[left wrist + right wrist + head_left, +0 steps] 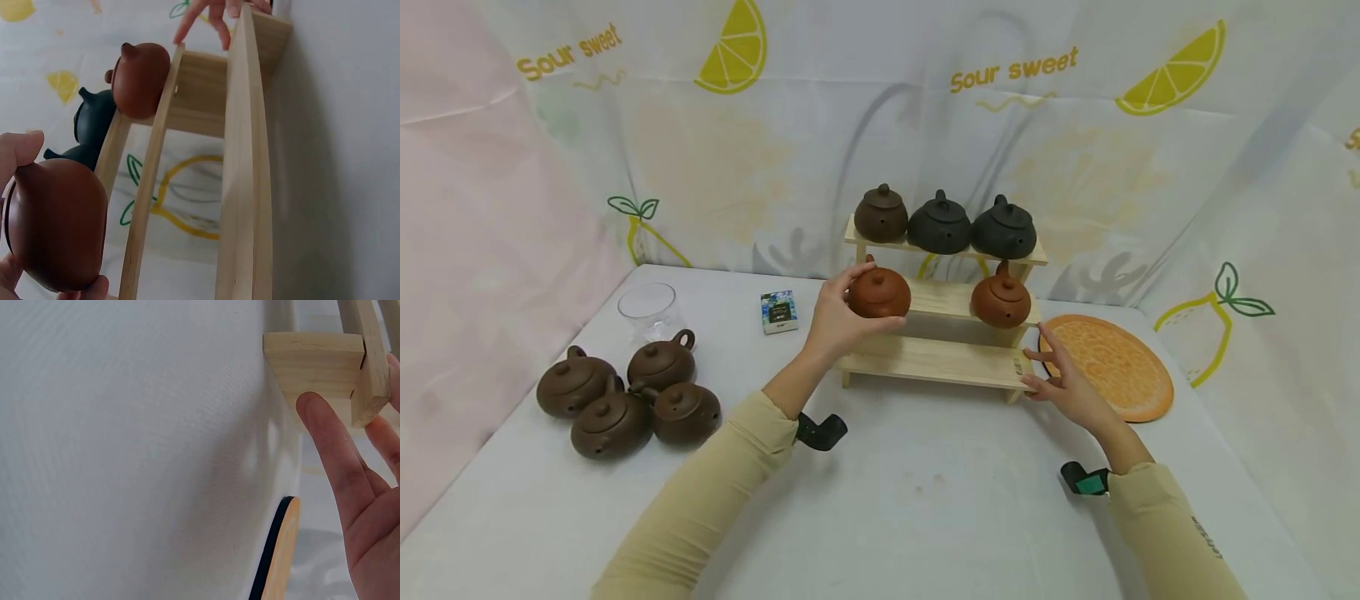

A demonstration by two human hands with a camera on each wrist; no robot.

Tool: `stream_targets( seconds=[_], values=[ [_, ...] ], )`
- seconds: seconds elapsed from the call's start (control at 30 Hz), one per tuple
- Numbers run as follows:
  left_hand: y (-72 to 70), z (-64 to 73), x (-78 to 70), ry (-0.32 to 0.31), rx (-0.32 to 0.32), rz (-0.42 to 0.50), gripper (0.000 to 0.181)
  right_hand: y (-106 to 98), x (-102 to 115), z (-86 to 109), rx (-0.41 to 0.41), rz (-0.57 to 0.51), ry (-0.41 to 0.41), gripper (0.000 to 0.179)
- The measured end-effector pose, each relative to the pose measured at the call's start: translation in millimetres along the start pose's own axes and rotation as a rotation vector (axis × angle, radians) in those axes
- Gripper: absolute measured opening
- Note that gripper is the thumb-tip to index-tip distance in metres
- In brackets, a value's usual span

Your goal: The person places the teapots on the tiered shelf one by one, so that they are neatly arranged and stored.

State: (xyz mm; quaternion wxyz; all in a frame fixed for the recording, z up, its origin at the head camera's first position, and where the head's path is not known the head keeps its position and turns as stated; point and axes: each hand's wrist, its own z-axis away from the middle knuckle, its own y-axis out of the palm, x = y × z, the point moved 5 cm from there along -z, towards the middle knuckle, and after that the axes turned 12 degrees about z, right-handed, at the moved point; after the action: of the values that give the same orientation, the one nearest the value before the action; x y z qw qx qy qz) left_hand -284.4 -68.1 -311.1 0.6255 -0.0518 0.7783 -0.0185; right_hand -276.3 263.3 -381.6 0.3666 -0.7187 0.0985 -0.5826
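Note:
My left hand (842,315) grips a reddish-brown clay teapot (878,293), thumb below and fingers at its far side. The teapot is at the left end of the middle shelf of a wooden three-tier rack (936,360); in the left wrist view a gap shows between the teapot (59,225) and the shelf edge. A second reddish-brown teapot (1002,298) sits at that shelf's right end. With fingers extended, my right hand (1066,385) touches the rack's right end, and in the right wrist view one finger (334,447) lies against the lowest shelf's leg.
On the top shelf stand a brown teapot (882,215) and two black teapots (940,223). Several dark brown teapots (613,423) cluster at the table's left, near a clear glass (647,302). A small patterned box (778,312) lies left of the rack, a round pizza-patterned board (1108,367) right.

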Motion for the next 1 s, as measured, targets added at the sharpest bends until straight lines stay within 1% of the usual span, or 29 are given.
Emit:
stream_targets(
  seconds=[0.17,0.33,0.47,0.57,0.67,0.73,0.87,1.0],
  values=[
    [13.5,-1.9,-1.3,-0.025,0.056,0.014,0.079,1.0,-0.4,-0.4,0.0,0.011,0.004,0.088],
    [27.2,-5.9,-1.4,-0.027,0.11,0.037,0.08,0.8,0.2,0.4,0.0,0.002,0.006,0.089],
    [34.5,-10.7,0.4,-0.019,0.12,0.044,0.08,0.3,0.0,0.5,-0.002,-0.007,0.006,0.089],
    [38.5,-14.2,1.1,-0.009,0.119,0.017,0.081,0.2,-0.7,0.4,0.0,-0.002,0.005,0.088],
    [44.0,-17.7,1.3,-0.005,0.135,-0.006,0.081,-0.4,-2.2,0.8,0.0,0.016,0.008,0.088],
    [48.2,-19.8,0.8,-0.003,0.156,-0.009,0.08,-0.8,-3.1,1.0,0.0,0.026,0.011,0.088],
    [57.6,-24.6,-0.9,0.023,0.214,-0.005,0.079,-0.5,-3.9,0.1,0.005,0.02,0.01,0.088],
    [65.9,-29.3,-0.3,0.013,0.239,-0.056,0.078,0.7,-3.8,-0.9,0.009,0.016,0.009,0.088]
  ],
)
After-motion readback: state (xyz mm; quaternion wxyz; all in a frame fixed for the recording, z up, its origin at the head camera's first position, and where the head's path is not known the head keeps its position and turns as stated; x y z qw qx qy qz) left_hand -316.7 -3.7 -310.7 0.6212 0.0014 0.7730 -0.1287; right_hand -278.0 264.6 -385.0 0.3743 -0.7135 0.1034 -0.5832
